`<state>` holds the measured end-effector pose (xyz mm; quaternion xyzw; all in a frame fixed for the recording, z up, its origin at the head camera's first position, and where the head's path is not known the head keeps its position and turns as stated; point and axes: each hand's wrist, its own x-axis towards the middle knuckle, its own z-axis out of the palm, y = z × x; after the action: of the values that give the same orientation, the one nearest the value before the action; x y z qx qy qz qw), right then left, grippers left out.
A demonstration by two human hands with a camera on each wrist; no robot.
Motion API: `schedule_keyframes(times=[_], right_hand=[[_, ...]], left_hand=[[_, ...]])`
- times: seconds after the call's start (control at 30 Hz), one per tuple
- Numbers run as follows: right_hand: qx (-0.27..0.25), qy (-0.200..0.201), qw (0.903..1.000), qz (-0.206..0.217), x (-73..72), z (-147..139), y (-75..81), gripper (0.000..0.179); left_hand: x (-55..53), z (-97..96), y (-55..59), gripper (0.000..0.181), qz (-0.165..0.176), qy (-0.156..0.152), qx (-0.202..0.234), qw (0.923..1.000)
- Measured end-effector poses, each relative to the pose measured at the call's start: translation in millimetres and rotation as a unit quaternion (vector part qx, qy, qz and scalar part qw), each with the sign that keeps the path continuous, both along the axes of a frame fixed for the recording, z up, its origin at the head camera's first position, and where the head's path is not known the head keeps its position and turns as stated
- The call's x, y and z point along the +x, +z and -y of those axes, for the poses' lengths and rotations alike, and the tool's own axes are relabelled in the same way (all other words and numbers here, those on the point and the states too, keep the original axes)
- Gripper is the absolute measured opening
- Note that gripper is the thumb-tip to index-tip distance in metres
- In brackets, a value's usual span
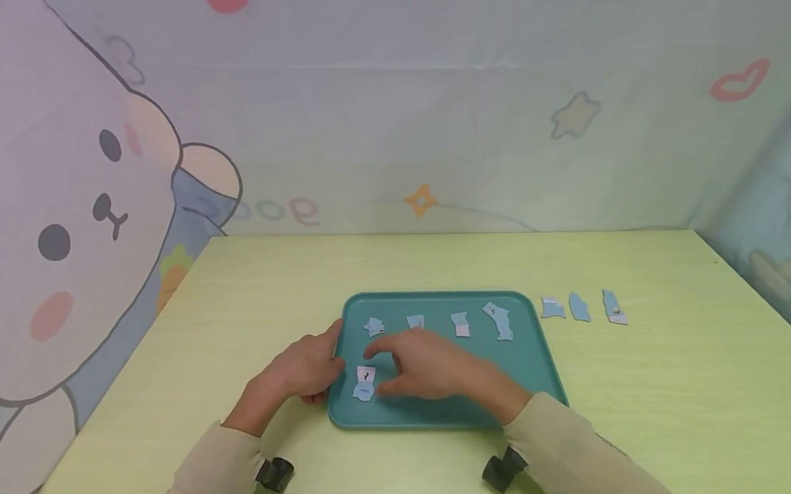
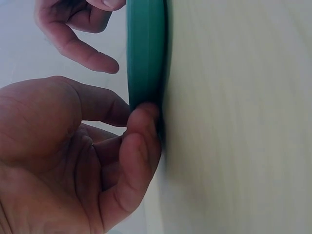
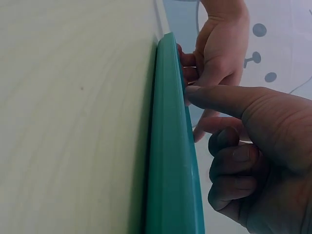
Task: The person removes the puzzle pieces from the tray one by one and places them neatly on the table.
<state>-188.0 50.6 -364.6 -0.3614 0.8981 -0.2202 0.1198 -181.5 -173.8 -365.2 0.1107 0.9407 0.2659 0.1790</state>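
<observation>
Head view shows my left grip [image 1: 309, 364] clamped on the tray [image 1: 442, 414] and my right grip [image 1: 431, 363], thumb and forefinger apart, beside the blue-and-white piece [image 1: 364, 384] in its near-left corner, which I should handle only lightly.

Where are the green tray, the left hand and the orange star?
Green tray [image 1: 526, 360]: head view, bare floor near its right side.
Left hand [image 1: 307, 364]: head view, back of the hand.
Orange star [image 1: 421, 200]: head view, middle of the star.
</observation>
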Motion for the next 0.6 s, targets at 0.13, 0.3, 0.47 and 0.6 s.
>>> schedule_keyframes(times=[0.13,0.3,0.47,0.6], right_hand=[[0.009,0.001,0.9999,-0.007,0.3,2.4,-1.3,0.049],[0.018,0.006,0.9997,-0.012,0.5,4.8,-4.4,0.05],[0.025,0.005,0.9996,-0.007,-0.4,7.6,-8.8,0.051],[0.03,0.005,0.9995,-0.01,-1.4,9.3,-11.6,0.053]], left_hand=[[0.0,-0.1,0.4,0.072,0.001,0.0,-0.004,1.0],[0.3,-1.0,0.4,0.072,0.003,0.004,-0.01,0.9999],[-0.1,-1.0,-0.8,0.072,0.003,0.007,-0.013,0.9999],[-0.6,-0.9,-1.3,0.072,0.001,0.005,-0.013,0.9999]])
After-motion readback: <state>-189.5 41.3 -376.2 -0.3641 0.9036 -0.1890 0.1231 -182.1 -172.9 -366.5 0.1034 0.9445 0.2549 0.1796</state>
